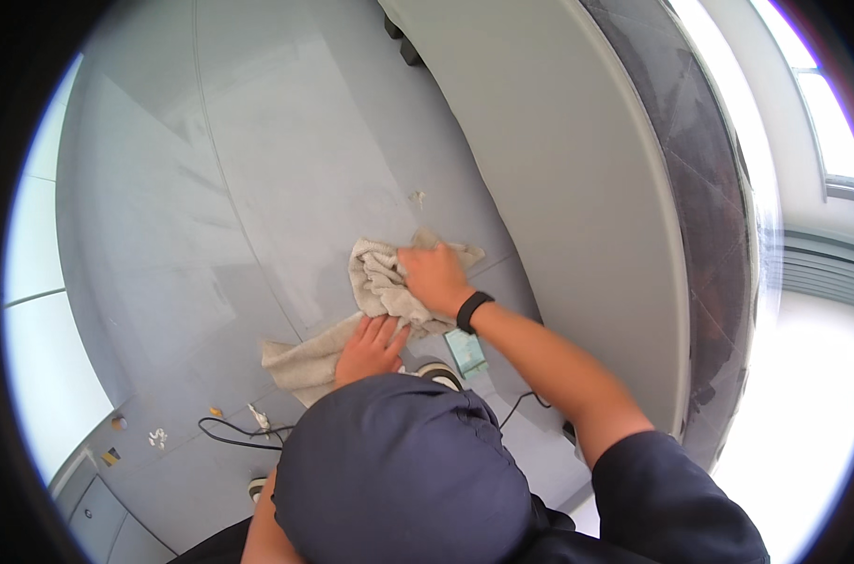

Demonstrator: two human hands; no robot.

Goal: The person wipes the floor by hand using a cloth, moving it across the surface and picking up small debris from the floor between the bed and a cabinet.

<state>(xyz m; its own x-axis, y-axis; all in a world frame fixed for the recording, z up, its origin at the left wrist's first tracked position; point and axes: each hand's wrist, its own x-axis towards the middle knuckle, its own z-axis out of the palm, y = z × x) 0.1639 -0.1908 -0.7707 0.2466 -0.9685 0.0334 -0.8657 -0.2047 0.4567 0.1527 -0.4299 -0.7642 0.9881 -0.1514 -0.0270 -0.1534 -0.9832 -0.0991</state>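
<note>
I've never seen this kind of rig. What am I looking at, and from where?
There is no machine, just a person working bare-handed. The picture comes from the left of two fisheye cameras worn on the head, looking down, so straight edges bend near the rim. The right hand, a black band on its wrist, grips a bunched part of a beige cloth on the grey floor; the left hand rests on the same cloth. Also there: a pale green box, a black cable and small white scraps.
</note>
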